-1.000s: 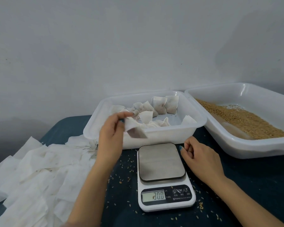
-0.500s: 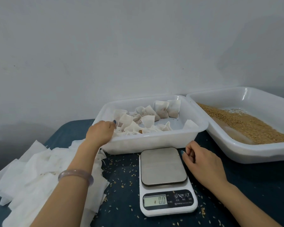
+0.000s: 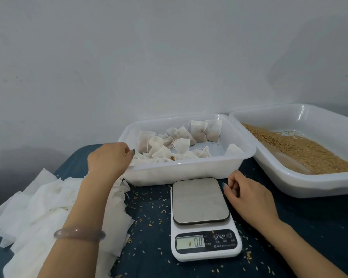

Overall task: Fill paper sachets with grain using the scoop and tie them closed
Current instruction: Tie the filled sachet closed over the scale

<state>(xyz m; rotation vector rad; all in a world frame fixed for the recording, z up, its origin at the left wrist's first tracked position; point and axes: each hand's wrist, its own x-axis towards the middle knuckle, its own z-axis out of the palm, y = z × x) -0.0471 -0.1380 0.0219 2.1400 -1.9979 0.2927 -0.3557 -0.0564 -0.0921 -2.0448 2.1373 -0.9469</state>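
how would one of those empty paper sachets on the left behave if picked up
Probably floppy: the empty sachets lie in a limp, overlapping heap. Likely very light, so one may drag neighbours along. The paper looks thin, so it might tear if tugged.

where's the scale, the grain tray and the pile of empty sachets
scale (image 3: 200,200): head view, middle of its metal platform
grain tray (image 3: 319,186): head view, its white front wall
empty sachets (image 3: 38,203): head view, middle of the pile
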